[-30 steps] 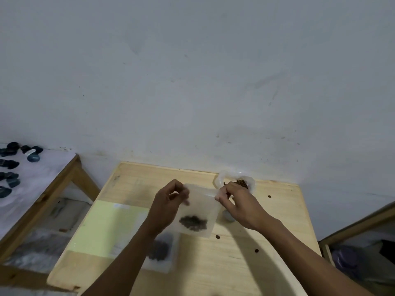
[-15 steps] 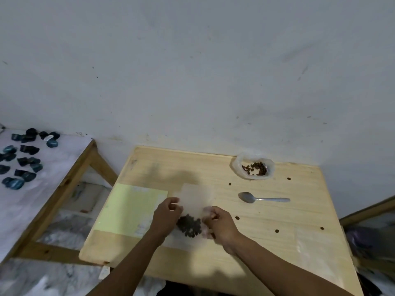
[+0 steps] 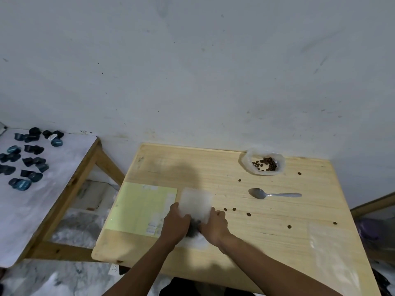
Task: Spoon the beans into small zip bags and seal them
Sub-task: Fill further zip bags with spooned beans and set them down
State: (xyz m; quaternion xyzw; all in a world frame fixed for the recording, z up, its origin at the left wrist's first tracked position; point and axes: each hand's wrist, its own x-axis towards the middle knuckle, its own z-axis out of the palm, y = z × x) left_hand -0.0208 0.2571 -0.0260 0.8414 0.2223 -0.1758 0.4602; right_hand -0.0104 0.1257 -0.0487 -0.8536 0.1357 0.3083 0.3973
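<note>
On a pale wooden table point(image 3: 245, 248), left hand point(image 3: 175, 224) and right hand point(image 3: 214, 224) pinch a frosted zip bag point(image 3: 195, 203) of beans at its lower corners; steel spoon point(image 3: 273, 194) and bean bowl point(image 3: 263, 161) lie beyond.

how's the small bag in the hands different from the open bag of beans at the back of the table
The small zip bag lies flat near the front of the table, with the left hand and right hand on it; the open bean bag sits untouched by the far edge. The small zip bag's beans are mostly hidden between the hands; the open bean bag's beans lie in plain sight through its wide mouth. Both are clear plastic holding dark beans.
</note>
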